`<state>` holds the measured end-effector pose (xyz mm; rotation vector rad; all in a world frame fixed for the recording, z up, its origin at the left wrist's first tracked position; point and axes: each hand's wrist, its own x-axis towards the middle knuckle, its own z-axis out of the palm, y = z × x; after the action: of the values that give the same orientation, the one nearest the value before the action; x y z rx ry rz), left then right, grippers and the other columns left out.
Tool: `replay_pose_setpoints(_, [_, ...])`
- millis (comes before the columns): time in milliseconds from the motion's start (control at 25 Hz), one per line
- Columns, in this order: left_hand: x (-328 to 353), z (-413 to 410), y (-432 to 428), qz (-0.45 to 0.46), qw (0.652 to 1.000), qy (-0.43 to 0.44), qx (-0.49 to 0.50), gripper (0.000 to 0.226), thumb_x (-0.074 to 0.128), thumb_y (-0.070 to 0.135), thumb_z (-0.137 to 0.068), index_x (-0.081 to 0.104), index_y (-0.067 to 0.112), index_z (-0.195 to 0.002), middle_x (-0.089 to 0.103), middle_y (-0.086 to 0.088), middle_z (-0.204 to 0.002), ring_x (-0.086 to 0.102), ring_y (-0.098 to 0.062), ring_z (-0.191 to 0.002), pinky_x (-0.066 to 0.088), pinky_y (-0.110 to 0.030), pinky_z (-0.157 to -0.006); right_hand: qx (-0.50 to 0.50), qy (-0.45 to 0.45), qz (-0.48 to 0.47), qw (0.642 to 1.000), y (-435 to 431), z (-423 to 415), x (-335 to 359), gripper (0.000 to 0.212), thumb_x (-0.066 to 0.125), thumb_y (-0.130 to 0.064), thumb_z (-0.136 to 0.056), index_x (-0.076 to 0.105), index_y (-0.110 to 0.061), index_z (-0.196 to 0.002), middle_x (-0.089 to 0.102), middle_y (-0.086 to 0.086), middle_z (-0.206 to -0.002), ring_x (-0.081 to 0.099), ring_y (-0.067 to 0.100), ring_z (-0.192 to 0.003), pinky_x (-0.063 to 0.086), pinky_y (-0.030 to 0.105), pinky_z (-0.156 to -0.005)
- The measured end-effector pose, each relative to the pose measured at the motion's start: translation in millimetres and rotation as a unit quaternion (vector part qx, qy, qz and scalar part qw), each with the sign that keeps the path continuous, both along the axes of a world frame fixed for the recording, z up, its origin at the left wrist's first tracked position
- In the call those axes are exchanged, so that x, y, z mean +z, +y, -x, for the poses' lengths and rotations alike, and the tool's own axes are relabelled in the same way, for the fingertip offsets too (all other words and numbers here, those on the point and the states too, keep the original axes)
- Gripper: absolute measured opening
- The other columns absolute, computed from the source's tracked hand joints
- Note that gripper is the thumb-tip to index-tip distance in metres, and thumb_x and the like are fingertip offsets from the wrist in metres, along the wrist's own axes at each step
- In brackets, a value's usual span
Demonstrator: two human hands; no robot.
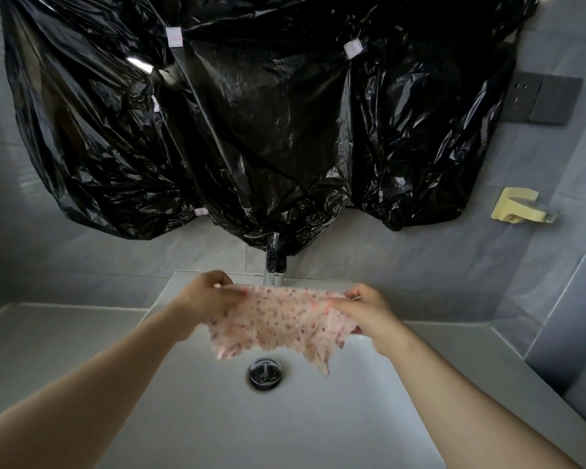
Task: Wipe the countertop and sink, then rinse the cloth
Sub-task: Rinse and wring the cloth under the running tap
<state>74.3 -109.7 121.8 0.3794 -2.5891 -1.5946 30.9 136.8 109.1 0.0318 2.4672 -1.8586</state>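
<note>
A pink-and-white speckled cloth [278, 321] hangs spread out over the white sink [318, 418], just in front of the chrome faucet [275, 265]. My left hand [207, 294] pinches its upper left corner. My right hand [364, 309] grips its upper right edge. The cloth's ragged lower edge dangles above the chrome drain [265, 373]. Whether water is running from the faucet I cannot tell, as the cloth hides the spout's mouth.
Grey countertop [48, 336] flanks the sink on both sides. Black plastic sheeting [251, 113] taped with white strips covers the wall above the faucet. On the right wall are a yellow holder [518, 206] and a dark socket plate [548, 98].
</note>
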Motion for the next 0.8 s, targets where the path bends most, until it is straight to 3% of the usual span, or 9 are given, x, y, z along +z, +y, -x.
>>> replay_pose_setpoints(120, [-19, 1, 32, 0.029, 0.997, -0.064, 0.040, 0.008, 0.058, 0.017, -0.085, 0.055, 0.011, -0.089, 0.053, -0.005, -0.075, 0.049, -0.019, -0.062, 0.044, -0.026, -0.056, -0.026, -0.055, -0.014, 0.998, -18, -9, -7, 0.022, 0.065, -0.013, -0.082, 0.044, -0.015, -0.074, 0.049, 0.005, -0.067, 0.047, 0.020, -0.050, 0.045, 0.026, -0.046])
replay_pose_setpoints(200, [-24, -3, 55, -0.106, 0.991, -0.082, 0.014, 0.012, 0.059, 0.019, -0.087, 0.057, 0.010, -0.092, 0.059, -0.008, -0.079, 0.056, -0.022, -0.066, 0.051, -0.034, -0.067, 0.015, -0.075, 0.033, 0.997, -32, -18, -6, 0.021, 0.061, -0.014, -0.087, 0.045, -0.013, -0.073, 0.047, 0.007, -0.065, 0.048, 0.020, -0.049, 0.050, 0.028, -0.048])
replay_pose_setpoints(280, [-26, -7, 71, -0.229, 0.966, -0.100, -0.071, 0.031, 0.057, 0.037, -0.089, 0.062, 0.011, -0.103, 0.069, -0.010, -0.091, 0.066, -0.025, -0.079, 0.055, -0.036, -0.076, 0.100, -0.120, 0.132, 0.979, -41, -29, 3, 0.029, 0.054, -0.028, -0.094, 0.054, -0.009, -0.072, 0.053, 0.010, -0.066, 0.057, 0.021, -0.055, 0.056, 0.033, -0.059])
replay_pose_setpoints(400, [-29, -3, 75, -0.282, 0.954, -0.054, -0.088, 0.036, 0.054, 0.033, -0.092, 0.057, 0.006, -0.116, 0.070, -0.014, -0.100, 0.069, -0.028, -0.087, 0.055, -0.042, -0.082, 0.123, -0.165, 0.234, 0.950, -33, -26, 13, 0.051, 0.036, -0.048, -0.098, 0.064, -0.005, -0.096, 0.069, 0.014, -0.087, 0.067, 0.024, -0.073, 0.055, 0.032, -0.066])
replay_pose_setpoints(520, [-29, 2, 66, -0.398, 0.913, -0.018, -0.093, 0.023, 0.042, 0.013, -0.097, 0.053, -0.001, -0.112, 0.068, -0.015, -0.085, 0.068, -0.025, -0.072, 0.057, -0.035, -0.066, 0.025, -0.104, 0.117, 0.987, -19, -14, -1, 0.039, 0.040, -0.043, -0.098, 0.058, -0.012, -0.114, 0.065, 0.009, -0.109, 0.060, 0.018, -0.081, 0.048, 0.028, -0.065])
replay_pose_setpoints(600, [-28, 2, 62, -0.453, 0.875, -0.042, -0.168, 0.026, 0.037, 0.012, -0.097, 0.055, 0.000, -0.112, 0.068, -0.016, -0.087, 0.068, -0.026, -0.075, 0.058, -0.035, -0.067, 0.076, -0.172, 0.130, 0.974, -13, -14, -15, 0.041, 0.044, -0.049, -0.094, 0.057, -0.015, -0.115, 0.064, 0.007, -0.108, 0.060, 0.020, -0.086, 0.048, 0.029, -0.066])
replay_pose_setpoints(640, [-31, 4, 62, -0.441, 0.876, -0.062, -0.184, 0.026, 0.037, 0.011, -0.097, 0.058, 0.001, -0.109, 0.068, -0.014, -0.084, 0.068, -0.024, -0.073, 0.057, -0.033, -0.065, 0.117, -0.232, 0.166, 0.951, -12, -15, -22, 0.045, 0.045, -0.050, -0.093, 0.059, -0.014, -0.116, 0.067, 0.008, -0.104, 0.064, 0.022, -0.088, 0.050, 0.030, -0.067])
replay_pose_setpoints(720, [-39, 11, 64, -0.329, 0.926, -0.106, -0.148, 0.020, 0.040, 0.006, -0.095, 0.060, 0.005, -0.096, 0.064, -0.007, -0.071, 0.063, -0.018, -0.061, 0.055, -0.028, -0.056, 0.149, -0.256, 0.203, 0.933, -9, -10, -39, 0.039, 0.049, -0.040, -0.093, 0.063, -0.010, -0.114, 0.071, 0.011, -0.102, 0.068, 0.028, -0.090, 0.053, 0.033, -0.068])
replay_pose_setpoints(800, [-56, 25, 67, -0.237, 0.960, -0.139, -0.060, 0.010, 0.048, 0.003, -0.092, 0.056, 0.008, -0.089, 0.058, -0.007, -0.071, 0.058, -0.017, -0.059, 0.054, -0.028, -0.055, 0.113, -0.206, 0.144, 0.961, -2, 2, -55, 0.027, 0.056, -0.021, -0.085, 0.064, -0.006, -0.105, 0.069, 0.015, -0.098, 0.066, 0.030, -0.084, 0.051, 0.034, -0.069])
